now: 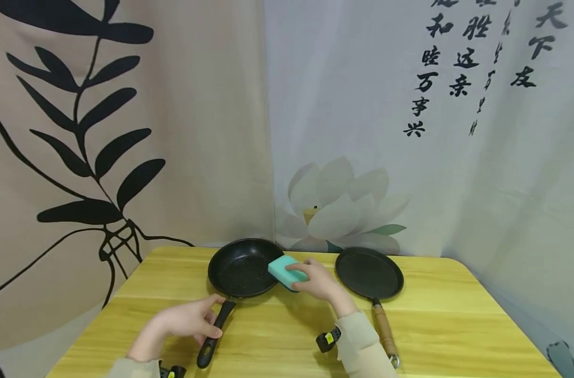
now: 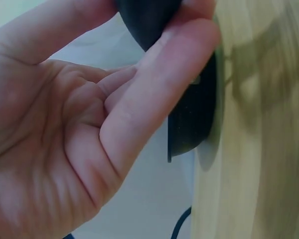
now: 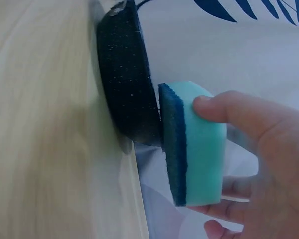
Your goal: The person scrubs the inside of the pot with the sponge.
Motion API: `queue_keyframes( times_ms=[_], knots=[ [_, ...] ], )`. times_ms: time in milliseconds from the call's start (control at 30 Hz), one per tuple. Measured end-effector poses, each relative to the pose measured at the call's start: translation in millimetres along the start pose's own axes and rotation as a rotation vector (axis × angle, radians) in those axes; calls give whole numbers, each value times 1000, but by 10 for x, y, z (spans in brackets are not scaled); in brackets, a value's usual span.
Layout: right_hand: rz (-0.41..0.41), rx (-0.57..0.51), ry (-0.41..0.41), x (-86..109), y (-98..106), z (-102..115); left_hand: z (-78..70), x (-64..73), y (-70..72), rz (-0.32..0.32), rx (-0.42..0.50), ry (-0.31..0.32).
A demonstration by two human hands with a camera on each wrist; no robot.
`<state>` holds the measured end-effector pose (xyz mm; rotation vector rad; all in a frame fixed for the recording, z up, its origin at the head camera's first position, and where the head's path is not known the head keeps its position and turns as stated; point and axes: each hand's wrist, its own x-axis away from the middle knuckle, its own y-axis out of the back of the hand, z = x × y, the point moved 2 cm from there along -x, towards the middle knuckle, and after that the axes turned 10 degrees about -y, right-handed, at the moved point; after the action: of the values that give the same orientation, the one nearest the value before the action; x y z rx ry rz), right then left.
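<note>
My left hand [image 1: 189, 321] pinches the black handle [image 1: 216, 334] of a deep black frying pan [image 1: 241, 268] between thumb and fingers. In the left wrist view the same handle [image 2: 147, 20] passes between the fingers, with the pan [image 2: 189, 122] beyond. A turquoise sponge [image 1: 287, 272] with a dark scouring side is gripped by my right hand [image 1: 319, 282] at the pan's right rim. Seen from the right wrist, the sponge's dark layer [image 3: 173, 144] faces the pan's speckled outer wall [image 3: 127, 74], its edge right at the rim.
To the right lies a flat black pan [image 1: 369, 273] with a wooden handle [image 1: 385, 328] and a metal hanging ring. Both pans are on a yellow wood-grain table [image 1: 268, 341]. Behind the table hangs a printed curtain [image 1: 220, 131] with leaves, a flower and writing.
</note>
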<state>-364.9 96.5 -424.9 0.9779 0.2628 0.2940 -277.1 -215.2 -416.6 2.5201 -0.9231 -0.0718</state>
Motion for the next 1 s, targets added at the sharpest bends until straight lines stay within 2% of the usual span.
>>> queue_keyframes(
  times_ms=[133, 500, 733, 1000],
  knots=[
    [8, -18, -38, 55, 32, -93, 10, -79, -95, 11, 16, -13],
    [-49, 12, -84, 88, 80, -207, -33, -241, -287, 26, 42, -61],
    [-76, -2, -112, 113, 150, -246, -121, -309, -388, 17, 37, -92],
    [-68, -35, -133, 117, 233, -326, -215, -394, -547, -13, 28, -85]
  ],
)
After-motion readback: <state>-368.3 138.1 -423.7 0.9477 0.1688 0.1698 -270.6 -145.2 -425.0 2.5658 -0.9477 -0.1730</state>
